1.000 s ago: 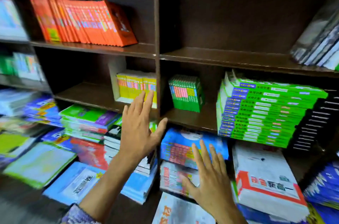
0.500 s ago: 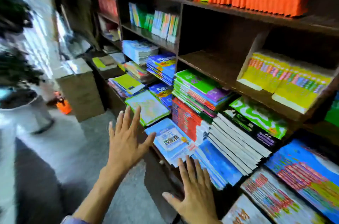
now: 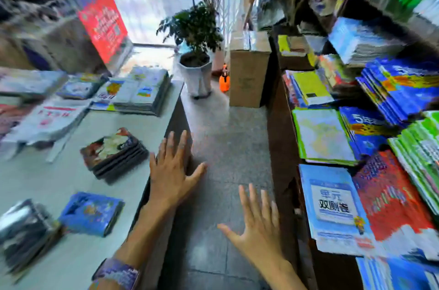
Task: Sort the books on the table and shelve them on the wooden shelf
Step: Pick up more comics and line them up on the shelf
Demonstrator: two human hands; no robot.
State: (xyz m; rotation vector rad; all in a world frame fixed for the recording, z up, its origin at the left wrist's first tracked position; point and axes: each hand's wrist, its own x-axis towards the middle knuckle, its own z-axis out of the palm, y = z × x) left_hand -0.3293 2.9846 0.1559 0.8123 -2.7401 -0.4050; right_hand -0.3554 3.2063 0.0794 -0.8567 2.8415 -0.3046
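A white table (image 3: 71, 194) on the left carries a dark stack of books (image 3: 114, 153), a blue book stack (image 3: 91, 213), a grey stack at the near left (image 3: 22, 233) and paler stacks at the far end (image 3: 142, 92). My left hand (image 3: 172, 169) hovers open over the table's right edge, holding nothing. My right hand (image 3: 257, 230) is open and empty above the aisle floor. The wooden shelf (image 3: 282, 147) runs down the right, with piles of colourful books on it, among them a light blue one (image 3: 332, 206). The view is motion-blurred.
A grey floor aisle (image 3: 225, 159) lies between table and shelf. At its far end stand a potted plant (image 3: 196, 71), a tall cardboard box (image 3: 248, 71) and an orange bottle (image 3: 224, 80). A red poster (image 3: 103, 25) leans at the back left.
The view has swung left from the shelf to the aisle and table. Both hands stay open and empty and now hang over the table edge and floor.
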